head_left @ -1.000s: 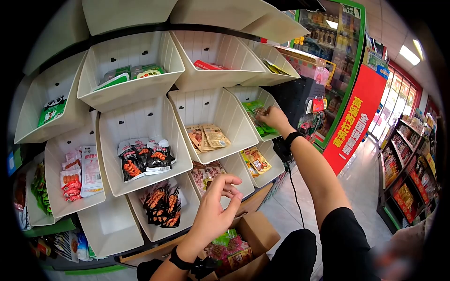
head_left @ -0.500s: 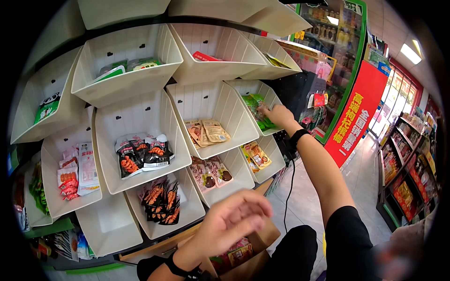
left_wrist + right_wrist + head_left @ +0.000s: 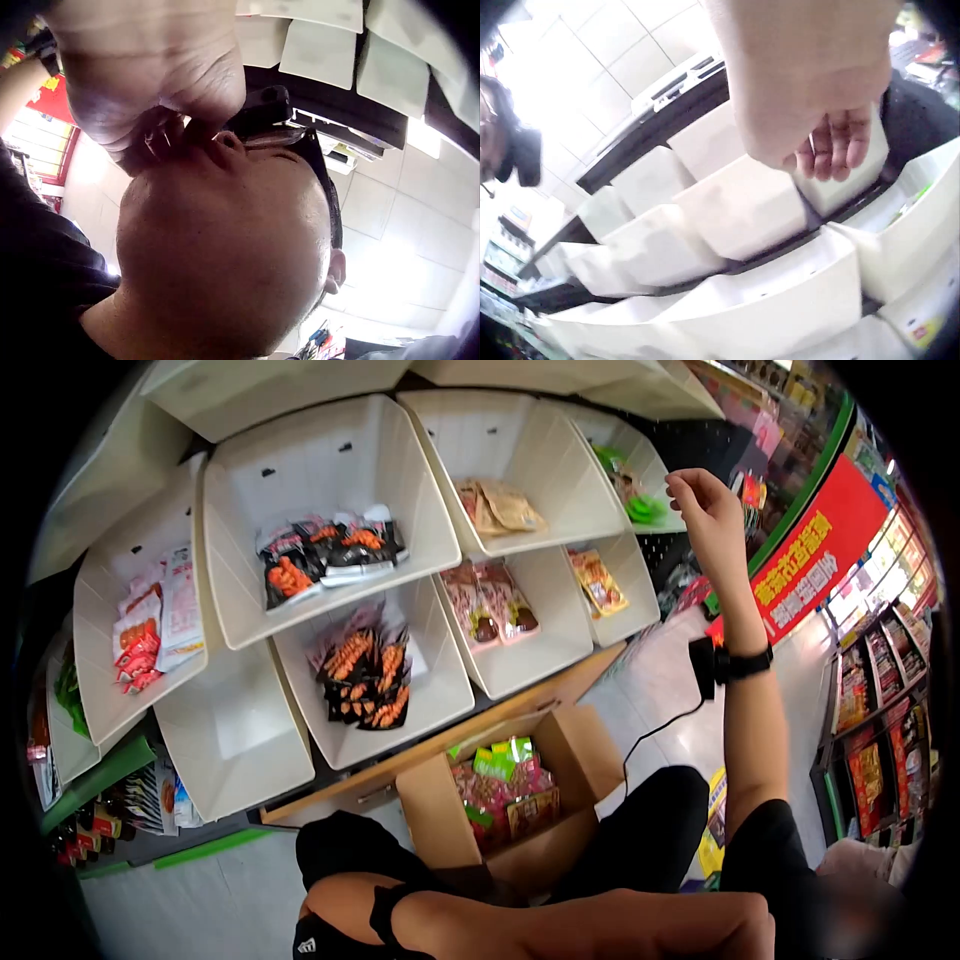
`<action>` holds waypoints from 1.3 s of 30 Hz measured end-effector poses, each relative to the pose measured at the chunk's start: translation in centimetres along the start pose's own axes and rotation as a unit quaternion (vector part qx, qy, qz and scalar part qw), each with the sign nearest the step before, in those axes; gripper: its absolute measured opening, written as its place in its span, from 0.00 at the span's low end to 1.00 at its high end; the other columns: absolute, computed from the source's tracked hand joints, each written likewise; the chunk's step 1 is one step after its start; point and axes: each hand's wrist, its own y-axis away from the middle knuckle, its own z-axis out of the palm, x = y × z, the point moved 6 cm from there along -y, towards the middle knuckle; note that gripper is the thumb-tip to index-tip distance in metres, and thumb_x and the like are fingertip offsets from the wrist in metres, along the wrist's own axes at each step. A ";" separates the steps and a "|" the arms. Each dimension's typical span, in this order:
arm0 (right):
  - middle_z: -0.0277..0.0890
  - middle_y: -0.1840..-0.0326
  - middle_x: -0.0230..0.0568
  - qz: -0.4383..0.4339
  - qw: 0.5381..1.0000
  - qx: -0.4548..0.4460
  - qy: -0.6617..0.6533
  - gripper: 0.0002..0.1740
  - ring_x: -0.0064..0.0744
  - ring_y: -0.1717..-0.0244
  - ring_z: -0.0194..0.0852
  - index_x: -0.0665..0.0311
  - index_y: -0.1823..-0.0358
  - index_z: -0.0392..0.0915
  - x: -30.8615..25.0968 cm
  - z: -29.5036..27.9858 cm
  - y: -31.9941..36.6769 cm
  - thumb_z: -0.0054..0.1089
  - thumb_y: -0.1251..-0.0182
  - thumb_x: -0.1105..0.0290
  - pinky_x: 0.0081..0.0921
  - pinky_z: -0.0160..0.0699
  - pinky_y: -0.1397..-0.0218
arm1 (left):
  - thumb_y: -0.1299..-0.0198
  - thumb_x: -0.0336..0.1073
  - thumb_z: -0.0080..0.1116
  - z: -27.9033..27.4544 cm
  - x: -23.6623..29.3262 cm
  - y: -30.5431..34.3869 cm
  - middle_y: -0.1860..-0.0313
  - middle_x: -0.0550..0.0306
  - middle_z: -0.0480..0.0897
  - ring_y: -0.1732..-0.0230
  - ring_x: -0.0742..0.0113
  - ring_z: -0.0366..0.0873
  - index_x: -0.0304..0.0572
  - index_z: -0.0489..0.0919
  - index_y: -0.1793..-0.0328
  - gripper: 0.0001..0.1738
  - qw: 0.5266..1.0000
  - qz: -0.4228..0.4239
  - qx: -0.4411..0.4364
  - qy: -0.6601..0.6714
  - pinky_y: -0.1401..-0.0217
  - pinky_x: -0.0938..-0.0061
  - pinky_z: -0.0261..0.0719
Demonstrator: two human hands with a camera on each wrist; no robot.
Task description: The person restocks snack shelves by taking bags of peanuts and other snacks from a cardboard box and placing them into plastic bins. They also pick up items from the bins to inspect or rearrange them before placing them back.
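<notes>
My right hand (image 3: pixel 710 510) is raised in the air at the right side of a white bin (image 3: pixel 650 450) with green packets (image 3: pixel 645 510) in it. Its fingers hang loosely curled with nothing between them, as the right wrist view also shows. Large along the bottom of the head view lies my left hand (image 3: pixel 590 925), close to the camera. In the left wrist view the left hand (image 3: pixel 150 67) is up at the person's own face, its fingers loosely bent and partly hidden there.
An open cardboard box (image 3: pixel 425 810) with several colourful packets stands between the knees. White bins hold black snack packets (image 3: pixel 365 680), beige pouches (image 3: pixel 510 505) and pink packets (image 3: pixel 490 600). A black cable (image 3: pixel 655 732) hangs from the right wrist. A red sign (image 3: pixel 820 550) stands at the right.
My right hand has come out of the bin of green packets and lifted to its right. My left hand has moved from before the bins to the face. The head view has tilted down.
</notes>
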 end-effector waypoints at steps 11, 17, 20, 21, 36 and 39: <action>0.85 0.58 0.33 0.175 0.766 -0.522 -0.333 0.12 0.21 0.57 0.82 0.71 0.53 0.82 -0.6 6.1 22.0 0.59 0.19 0.67 0.22 0.82 0.50 | 0.40 0.18 0.51 -6.8 -2.7 2.2 0.59 0.50 0.81 0.64 0.68 0.78 0.26 0.79 0.53 0.11 0.973 -0.177 0.145 0.004 0.61 0.76 0.70; 0.86 0.65 0.36 0.254 0.597 -0.728 -0.222 0.15 0.25 0.64 0.85 0.70 0.58 0.84 7.6 11.5 32.8 0.57 0.21 0.63 0.23 0.82 0.57 | 0.35 0.27 0.53 -11.4 -7.8 3.1 0.64 0.57 0.80 0.67 0.73 0.74 0.29 0.80 0.52 0.10 0.956 -0.211 0.203 0.004 0.66 0.78 0.67; 0.86 0.67 0.41 0.200 0.640 -0.733 -0.114 0.14 0.30 0.65 0.85 0.70 0.57 0.85 10.8 15.1 38.2 0.58 0.27 0.65 0.27 0.83 0.59 | 0.34 0.28 0.53 -12.4 -7.9 2.3 0.63 0.58 0.80 0.68 0.75 0.73 0.30 0.80 0.52 0.09 0.950 -0.256 0.177 -0.012 0.68 0.79 0.65; 0.86 0.68 0.44 0.176 0.657 -0.728 -0.087 0.14 0.34 0.66 0.86 0.69 0.56 0.85 11.3 16.3 40.1 0.59 0.29 0.65 0.30 0.84 0.59 | 0.34 0.29 0.53 -12.6 -8.1 2.2 0.63 0.58 0.79 0.69 0.75 0.73 0.30 0.80 0.53 0.09 0.951 -0.255 0.172 -0.010 0.68 0.80 0.65; 0.86 0.56 0.55 0.101 0.754 -0.646 0.061 0.16 0.54 0.51 0.85 0.65 0.57 0.89 14.6 26.3 48.9 0.65 0.37 0.61 0.46 0.79 0.46 | 0.29 0.22 0.48 -11.1 -4.9 0.6 0.39 0.39 0.80 0.42 0.44 0.80 0.23 0.72 0.31 0.21 0.924 -0.158 0.009 -0.347 0.43 0.60 0.80; 0.86 0.51 0.60 0.226 0.739 -0.634 0.014 0.18 0.53 0.47 0.86 0.66 0.52 0.89 14.3 25.4 46.9 0.70 0.42 0.64 0.41 0.81 0.41 | 0.26 0.25 0.49 -8.6 -4.5 0.7 0.28 0.35 0.76 0.35 0.40 0.78 0.24 0.65 0.20 0.28 0.939 -0.097 0.031 -0.327 0.34 0.59 0.78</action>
